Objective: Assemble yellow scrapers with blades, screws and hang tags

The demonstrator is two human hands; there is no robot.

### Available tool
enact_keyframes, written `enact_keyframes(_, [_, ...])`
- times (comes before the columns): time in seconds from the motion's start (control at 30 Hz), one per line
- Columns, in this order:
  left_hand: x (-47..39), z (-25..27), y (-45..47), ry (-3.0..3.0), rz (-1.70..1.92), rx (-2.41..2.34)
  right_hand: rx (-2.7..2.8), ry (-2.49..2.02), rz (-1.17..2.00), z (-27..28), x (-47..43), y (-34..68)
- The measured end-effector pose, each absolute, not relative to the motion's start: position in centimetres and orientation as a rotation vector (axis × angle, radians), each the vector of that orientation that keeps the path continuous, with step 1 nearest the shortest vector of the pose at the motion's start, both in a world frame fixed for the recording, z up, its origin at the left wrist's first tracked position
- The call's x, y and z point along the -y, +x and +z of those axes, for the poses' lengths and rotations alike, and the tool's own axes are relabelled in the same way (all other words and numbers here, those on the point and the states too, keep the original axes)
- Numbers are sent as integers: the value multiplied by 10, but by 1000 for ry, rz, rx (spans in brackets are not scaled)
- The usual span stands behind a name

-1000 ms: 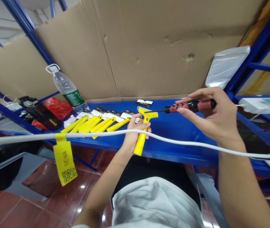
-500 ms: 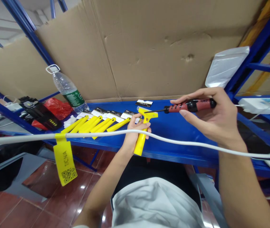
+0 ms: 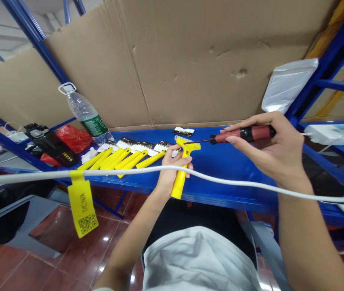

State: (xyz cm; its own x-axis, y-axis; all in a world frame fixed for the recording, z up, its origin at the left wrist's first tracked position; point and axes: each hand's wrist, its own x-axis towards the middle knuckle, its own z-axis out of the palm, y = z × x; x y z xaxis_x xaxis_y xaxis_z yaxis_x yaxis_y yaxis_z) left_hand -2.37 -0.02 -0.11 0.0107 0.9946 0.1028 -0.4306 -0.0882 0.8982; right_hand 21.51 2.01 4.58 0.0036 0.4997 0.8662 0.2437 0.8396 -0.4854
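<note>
My left hand (image 3: 172, 167) is closed round the handle of a yellow scraper (image 3: 179, 182), its wide head pointing up and away from me. My right hand (image 3: 276, 147) grips a red and black screwdriver (image 3: 238, 135) lying sideways, thumb below and fingers above the handle. The screwdriver's thin dark shaft reaches left to the scraper's head, and its tip meets the head near the clear edge. Whether the tip sits in a screw is too small to tell. Left of my left hand, several yellow scraper handles (image 3: 129, 161) lie in a slanting row beside black and white cards (image 3: 146, 148).
A water bottle (image 3: 89, 115) leans at the back left, near a black bottle (image 3: 52, 145) and a red plastic bag (image 3: 75, 137). One card (image 3: 183, 131) lies behind the scraper. A white cable (image 3: 235, 182) with a yellow tag (image 3: 83, 206) crosses in front. Cardboard (image 3: 190, 60) walls the back.
The screwdriver's handle has turned a little within my right hand, and the fingers have shifted slightly on it. My left hand and the scraper stay almost still.
</note>
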Motion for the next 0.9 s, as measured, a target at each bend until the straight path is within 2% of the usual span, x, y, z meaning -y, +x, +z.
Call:
enact_keyframes(0.3, [0, -1, -24, 965, 1440, -820, 1676, -432, 368, 47, -22, 218])
enact_keyframes(0.47, [1, 1, -24, 959, 1446, -839, 1690, -481, 382, 44, -25, 219])
enact_keyframes(0.9, [2, 0, -24, 987, 1437, -825, 1584, -706, 48, 45, -29, 221])
